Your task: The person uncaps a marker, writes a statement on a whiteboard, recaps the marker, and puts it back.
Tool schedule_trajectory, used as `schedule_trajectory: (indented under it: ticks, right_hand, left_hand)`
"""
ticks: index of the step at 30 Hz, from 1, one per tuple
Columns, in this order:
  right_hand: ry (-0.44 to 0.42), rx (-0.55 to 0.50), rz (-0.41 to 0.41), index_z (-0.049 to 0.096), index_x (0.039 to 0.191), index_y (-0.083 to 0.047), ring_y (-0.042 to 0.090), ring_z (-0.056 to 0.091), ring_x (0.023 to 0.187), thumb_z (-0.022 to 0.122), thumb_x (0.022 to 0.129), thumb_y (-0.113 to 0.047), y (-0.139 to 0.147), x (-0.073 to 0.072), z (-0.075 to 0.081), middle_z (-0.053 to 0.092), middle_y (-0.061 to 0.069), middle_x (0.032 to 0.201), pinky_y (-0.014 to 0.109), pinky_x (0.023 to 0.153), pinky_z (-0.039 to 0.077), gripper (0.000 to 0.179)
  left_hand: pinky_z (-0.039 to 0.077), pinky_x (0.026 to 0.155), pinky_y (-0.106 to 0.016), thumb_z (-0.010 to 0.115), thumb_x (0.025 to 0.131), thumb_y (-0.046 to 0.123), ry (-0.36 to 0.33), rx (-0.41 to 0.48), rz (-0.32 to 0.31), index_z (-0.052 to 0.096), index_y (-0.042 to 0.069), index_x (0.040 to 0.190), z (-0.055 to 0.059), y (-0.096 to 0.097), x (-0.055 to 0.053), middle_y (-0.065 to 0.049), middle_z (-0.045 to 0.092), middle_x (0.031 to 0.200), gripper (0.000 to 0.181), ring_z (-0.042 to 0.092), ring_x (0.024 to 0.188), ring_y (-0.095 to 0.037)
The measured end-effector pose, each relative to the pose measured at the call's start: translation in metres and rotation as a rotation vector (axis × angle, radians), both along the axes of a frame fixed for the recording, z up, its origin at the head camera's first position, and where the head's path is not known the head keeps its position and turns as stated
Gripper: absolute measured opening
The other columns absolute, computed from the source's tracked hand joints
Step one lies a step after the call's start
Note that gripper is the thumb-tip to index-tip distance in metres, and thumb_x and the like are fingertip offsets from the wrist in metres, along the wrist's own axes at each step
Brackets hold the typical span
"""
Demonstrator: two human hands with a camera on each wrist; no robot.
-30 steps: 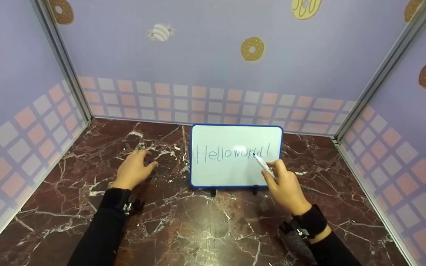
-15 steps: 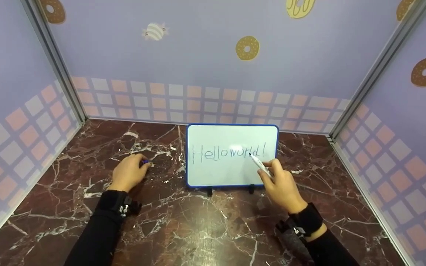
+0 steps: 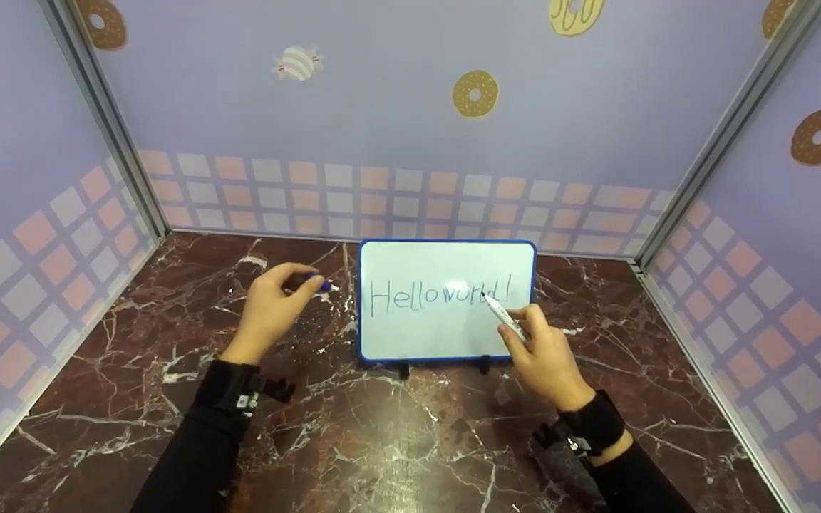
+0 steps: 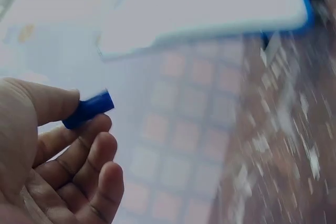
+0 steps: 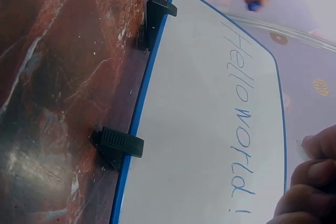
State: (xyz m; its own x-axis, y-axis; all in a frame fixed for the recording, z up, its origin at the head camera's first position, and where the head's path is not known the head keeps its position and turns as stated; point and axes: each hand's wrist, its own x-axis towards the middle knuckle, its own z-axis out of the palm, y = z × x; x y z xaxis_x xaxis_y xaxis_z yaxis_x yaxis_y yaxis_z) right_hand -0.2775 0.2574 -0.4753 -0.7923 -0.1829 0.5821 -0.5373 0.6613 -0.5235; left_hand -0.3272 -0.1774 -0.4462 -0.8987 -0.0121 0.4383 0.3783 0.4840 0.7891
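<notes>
A blue-framed whiteboard (image 3: pixel 425 335) stands propped on two black stand feet (image 5: pixel 121 142), with "Hello world!" written across it. My right hand (image 3: pixel 549 360) pinches a white marker (image 3: pixel 503 313), its dark uncapped tip pointing up and left, overlapping the letters in the head view. To the left of the board, raised over the table, my left hand (image 3: pixel 275 306) pinches a blue marker cap (image 4: pixel 89 109) between thumb and index finger. The other left fingers curl loosely below it in the left wrist view. Only the right fingertips (image 5: pixel 310 198) show at the edge of the right wrist view.
The dark red marbled tabletop (image 3: pixel 339 442) runs under both arms. Patterned lilac wall panels (image 3: pixel 382 107) close off the back and both sides, with metal posts (image 3: pixel 118 128) at the corners. The board stands close to the back wall.
My left hand has lifted and moved toward the board with the blue cap, after first drawing slightly back. My right hand and the marker stay nearly still; the head view has shifted slightly.
</notes>
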Motion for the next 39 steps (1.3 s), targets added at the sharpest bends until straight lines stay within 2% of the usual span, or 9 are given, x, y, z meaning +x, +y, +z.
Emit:
schedule_trajectory:
  ticks: [6,11,21,29,33,39]
  right_hand:
    - [0.036,-0.002,0.022,0.061,0.122,-0.001,-0.001,0.034,0.050,0.075,0.107,-0.005,0.000,0.001,0.000,0.057,-0.008,0.072,0.023,0.044,0.031,0.021]
    - [0.055,-0.019,0.054,0.062,0.124,0.001,-0.002,0.035,0.050,0.075,0.106,-0.002,-0.001,0.004,0.003,0.054,-0.011,0.070,0.022,0.043,0.031,0.023]
    - [0.125,-0.037,0.125,0.062,0.127,0.001,-0.005,0.031,0.051,0.076,0.106,-0.002,-0.006,0.011,0.007,0.053,-0.013,0.070,0.020,0.042,0.029,0.026]
    - [0.162,-0.102,0.242,0.063,0.122,0.001,0.000,0.048,0.055,0.076,0.102,0.006,-0.015,0.021,0.012,0.065,-0.007,0.075,0.018,0.046,0.041,0.024]
    - [0.182,-0.094,0.293,0.063,0.123,0.001,0.001,0.052,0.056,0.076,0.100,0.010,-0.021,0.028,0.014,0.070,-0.002,0.079,0.018,0.046,0.043,0.028]
    - [0.201,-0.082,0.339,0.063,0.124,-0.001,-0.001,0.050,0.053,0.077,0.097,0.013,-0.025,0.032,0.014,0.072,-0.001,0.080,0.017,0.044,0.042,0.033]
  left_hand:
    - [0.053,0.067,-0.022,0.084,0.102,0.014,0.041,0.135,-0.145,0.079,0.001,0.119,0.018,0.035,0.014,-0.009,0.080,0.101,0.022,0.067,0.081,-0.022]
    - [0.054,0.064,-0.024,0.084,0.102,0.014,0.060,0.172,-0.239,0.080,0.003,0.118,0.023,0.057,0.022,-0.006,0.079,0.099,0.020,0.068,0.078,-0.019]
    - [0.055,0.066,-0.024,0.081,0.103,0.013,0.087,0.160,-0.331,0.079,-0.001,0.118,0.023,0.087,0.032,-0.004,0.078,0.096,0.020,0.069,0.079,-0.018]
    - [0.056,0.065,-0.023,0.081,0.103,0.012,0.037,0.244,-0.436,0.078,-0.002,0.118,0.022,0.103,0.041,-0.009,0.078,0.096,0.021,0.070,0.079,-0.024]
    - [0.057,0.064,-0.025,0.080,0.104,0.012,0.020,0.263,-0.465,0.077,-0.005,0.120,0.021,0.107,0.045,-0.014,0.077,0.095,0.023,0.069,0.076,-0.019]
    - [0.059,0.065,-0.026,0.079,0.104,0.011,-0.009,0.280,-0.504,0.078,-0.002,0.119,0.016,0.112,0.046,-0.007,0.076,0.092,0.020,0.068,0.075,-0.014]
